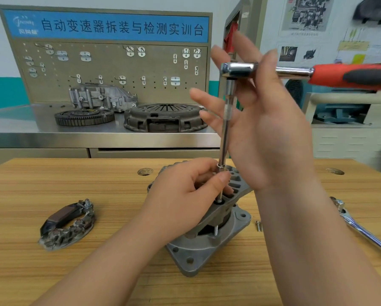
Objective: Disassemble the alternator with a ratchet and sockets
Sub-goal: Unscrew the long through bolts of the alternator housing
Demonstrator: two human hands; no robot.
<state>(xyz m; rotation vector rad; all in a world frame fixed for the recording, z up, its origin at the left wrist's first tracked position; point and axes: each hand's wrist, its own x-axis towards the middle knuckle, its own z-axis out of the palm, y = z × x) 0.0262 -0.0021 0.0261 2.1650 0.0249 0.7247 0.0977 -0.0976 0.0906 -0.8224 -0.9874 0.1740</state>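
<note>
Left of the alternator (207, 244) lies a rectifier plate (68, 224), bare bench (52, 184) between. Atop it our left hand (185, 191) pinches the extension bar (223, 140); above, our right hand (264, 129), fingers spread straight, steadies the ratchet (295, 72). Right: a spare ratchet (366, 234).

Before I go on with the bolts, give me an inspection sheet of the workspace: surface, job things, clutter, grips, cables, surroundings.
Surface: wooden bench with round holes.
Job things: alternator standing, its top housing tilted; ratchet on an upright extension seated at the housing's rim.
Clutter: rectifier to the left; loose bolt and chrome wrench to the right.
Grips: left grip pinches the extension low down; right grip, fingers straight, touches the ratchet's head.
Cables: nothing seen.
Surroundings: steel counter behind, with flywheel and clutch cover; pegboard.
</note>
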